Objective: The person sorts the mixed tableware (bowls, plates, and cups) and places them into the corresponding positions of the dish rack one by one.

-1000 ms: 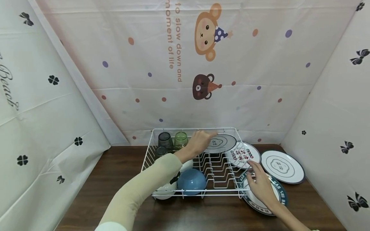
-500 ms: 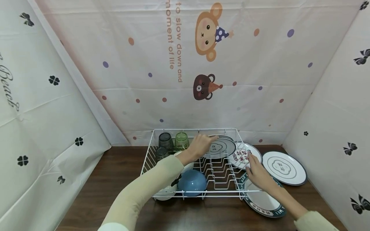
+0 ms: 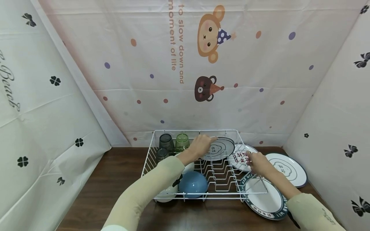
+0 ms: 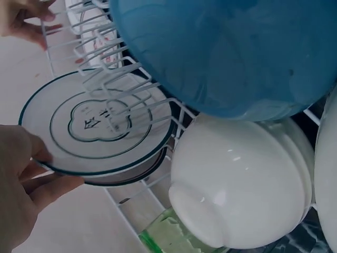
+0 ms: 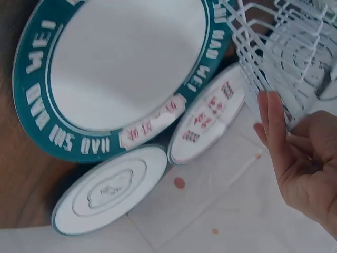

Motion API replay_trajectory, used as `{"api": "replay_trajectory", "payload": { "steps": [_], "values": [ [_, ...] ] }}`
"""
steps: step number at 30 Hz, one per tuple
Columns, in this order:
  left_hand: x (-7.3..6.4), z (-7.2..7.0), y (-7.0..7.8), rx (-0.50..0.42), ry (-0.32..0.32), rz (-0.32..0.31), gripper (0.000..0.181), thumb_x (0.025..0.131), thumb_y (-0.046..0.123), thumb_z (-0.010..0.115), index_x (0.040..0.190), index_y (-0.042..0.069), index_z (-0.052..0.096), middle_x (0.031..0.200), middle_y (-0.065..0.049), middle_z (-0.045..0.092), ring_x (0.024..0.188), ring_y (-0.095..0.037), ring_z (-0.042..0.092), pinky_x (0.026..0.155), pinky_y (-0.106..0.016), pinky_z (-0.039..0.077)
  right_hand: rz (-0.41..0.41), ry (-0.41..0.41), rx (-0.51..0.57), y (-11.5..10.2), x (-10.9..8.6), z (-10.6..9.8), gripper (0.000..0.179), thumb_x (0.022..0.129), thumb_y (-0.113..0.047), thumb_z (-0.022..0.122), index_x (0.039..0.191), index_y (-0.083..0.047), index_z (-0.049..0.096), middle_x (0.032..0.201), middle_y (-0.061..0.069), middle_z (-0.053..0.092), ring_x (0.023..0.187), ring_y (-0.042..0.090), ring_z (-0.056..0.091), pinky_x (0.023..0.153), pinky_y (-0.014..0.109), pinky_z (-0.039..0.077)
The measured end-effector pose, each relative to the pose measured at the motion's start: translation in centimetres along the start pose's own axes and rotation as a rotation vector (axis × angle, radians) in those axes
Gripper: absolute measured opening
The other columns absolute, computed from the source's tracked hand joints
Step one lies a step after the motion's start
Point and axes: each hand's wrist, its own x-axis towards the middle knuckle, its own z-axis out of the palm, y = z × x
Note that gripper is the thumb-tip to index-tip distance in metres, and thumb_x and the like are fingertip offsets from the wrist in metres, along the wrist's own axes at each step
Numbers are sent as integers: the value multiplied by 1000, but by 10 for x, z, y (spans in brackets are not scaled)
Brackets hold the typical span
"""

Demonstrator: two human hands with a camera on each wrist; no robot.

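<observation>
My left hand (image 3: pixel 200 147) pinches the rim of a white plate (image 4: pixel 95 124) with a dark green edge, the thumb on its face. The plate leans at the back of the white wire dish rack (image 3: pixel 222 193), right in front of another plate (image 4: pixel 138 173), which it mostly hides. At the rack's right side, my right hand (image 3: pixel 259 163) holds the wire edge between thumb and fingers. Below that hand lies a large green-rimmed plate (image 3: pixel 264 195). Beyond it are a red-patterned plate (image 3: pixel 242 157) and a white plate with a line pattern (image 3: pixel 286 169).
On the rack's left are dark glasses (image 3: pixel 166 142), a green glass (image 3: pixel 182 142), white bowls (image 4: pixel 237 179) and a blue bowl (image 3: pixel 193 184). Brown wooden table (image 3: pixel 115 179) surrounds the rack. Printed cloth (image 3: pixel 162 106) hangs behind and at both sides.
My left hand has lowered the plate, bringing it closer to the one behind. My right hand has moved from above the green-rimmed plate up to the rack's right edge, its fingers curling in.
</observation>
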Motion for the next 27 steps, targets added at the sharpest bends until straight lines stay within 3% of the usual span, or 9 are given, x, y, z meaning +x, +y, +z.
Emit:
{"api": "replay_trajectory", "payload": {
  "steps": [4, 12, 21, 24, 27],
  "values": [
    [-3, -3, -3, 12, -27, -16, 58, 94, -3, 61, 143, 27, 61, 66, 0, 64, 54, -7, 36, 45, -17, 27, -32, -38, -10, -4, 4, -7, 14, 85, 6, 74, 93, 3, 63, 84, 16, 69, 66, 18, 68, 59, 27, 58],
    [-11, -4, -5, 36, -42, -27, 42, 96, 3, 60, 131, 23, 70, 74, 3, 72, 49, -5, 33, 43, -18, 25, 12, -118, -81, -10, 14, -15, 42, 80, 4, 80, 118, 15, 65, 95, 22, 73, 81, 30, 71, 74, 41, 61],
    [-20, -6, -6, 35, -67, -53, 35, 99, 8, 57, 128, 22, 72, 60, 5, 56, 47, -6, 26, 42, -20, 19, 56, -153, -133, -17, 20, -17, 45, 80, 4, 81, 120, 15, 65, 98, 25, 72, 89, 36, 71, 78, 44, 61],
    [-23, -13, -8, -2, -60, -60, 30, 100, 15, 60, 128, 19, 71, 66, 4, 64, 46, -5, 33, 40, -19, 23, 44, -142, -127, -15, 19, -16, 44, 81, 3, 79, 120, 15, 64, 97, 25, 72, 87, 36, 72, 76, 43, 61],
    [-26, -27, -15, -59, -3, -91, 30, 101, 24, 62, 129, 15, 68, 84, 0, 75, 51, -7, 51, 40, -20, 35, 13, -122, -105, -9, 15, -17, 48, 82, 1, 78, 124, 17, 62, 103, 29, 72, 82, 33, 71, 74, 42, 61]
  ]
}}
